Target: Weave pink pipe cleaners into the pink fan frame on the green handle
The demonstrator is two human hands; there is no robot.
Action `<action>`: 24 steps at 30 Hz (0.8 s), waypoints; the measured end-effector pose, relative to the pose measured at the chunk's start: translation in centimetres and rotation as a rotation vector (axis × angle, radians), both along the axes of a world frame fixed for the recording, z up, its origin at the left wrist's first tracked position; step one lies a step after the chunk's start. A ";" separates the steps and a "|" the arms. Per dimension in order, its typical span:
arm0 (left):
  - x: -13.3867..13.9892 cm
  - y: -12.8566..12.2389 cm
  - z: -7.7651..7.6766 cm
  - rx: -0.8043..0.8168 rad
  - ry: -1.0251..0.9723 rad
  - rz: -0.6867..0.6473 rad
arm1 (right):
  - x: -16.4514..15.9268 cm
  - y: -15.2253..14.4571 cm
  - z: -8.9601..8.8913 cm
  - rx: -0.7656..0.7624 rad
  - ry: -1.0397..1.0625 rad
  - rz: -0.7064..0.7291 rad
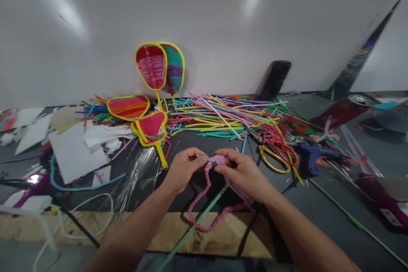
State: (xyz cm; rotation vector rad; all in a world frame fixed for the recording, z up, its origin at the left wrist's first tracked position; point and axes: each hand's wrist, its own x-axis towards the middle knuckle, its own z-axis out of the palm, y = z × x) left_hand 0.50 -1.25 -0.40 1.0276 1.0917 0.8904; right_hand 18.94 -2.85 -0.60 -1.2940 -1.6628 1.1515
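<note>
My left hand (186, 166) pinches the upper end of a pink twisted pipe-cleaner loop (205, 227) between thumb and fingers. Opposite it, my right hand (244, 172) is closed around a lilac, flat-looking part (219, 160) that meets the pink loop. The loop hangs down toward the table's front edge. Behind it a pale green pipe cleaner (204, 212) runs from under my right hand down toward my lap. How the pieces join is hidden by my fingers.
Fan shapes (151, 66) with yellow rims stand and lie at the back. A pile of coloured pipe cleaners (219, 112) spreads beyond my hands. To the right are scissors (276, 159), a phone (276, 78), a blue tool (307, 159) and a can (346, 110). White cable (110, 210) lies left.
</note>
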 end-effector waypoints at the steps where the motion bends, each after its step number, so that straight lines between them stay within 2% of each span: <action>1: 0.0 0.0 0.0 -0.057 -0.061 -0.002 | 0.0 0.0 0.1 -0.004 0.023 0.000; 7: 0.4 0.2 -0.1 -0.307 -0.311 -0.060 | -0.3 -0.1 0.3 0.015 0.090 -0.013; 11: 0.8 0.1 -0.4 -0.314 -0.314 -0.040 | -0.3 0.0 0.2 0.016 0.084 -0.026; 14: 0.9 -0.1 -0.7 -0.140 -0.115 -0.010 | -0.2 0.1 0.0 0.031 0.063 -0.049; 17: 0.8 -0.2 -0.6 0.251 0.222 0.025 | -0.2 0.2 -0.2 0.040 0.038 -0.077; 19: 0.6 -0.3 -0.5 0.471 0.401 0.001 | -0.1 0.3 -0.4 0.046 0.024 -0.088; 21: 0.4 -0.4 -0.2 0.565 0.496 -0.056 | -0.1 0.3 -0.5 0.056 0.022 -0.094; 24: 0.3 -0.6 0.0 0.568 0.567 -0.156 | -0.2 0.2 -0.7 0.056 0.035 -0.096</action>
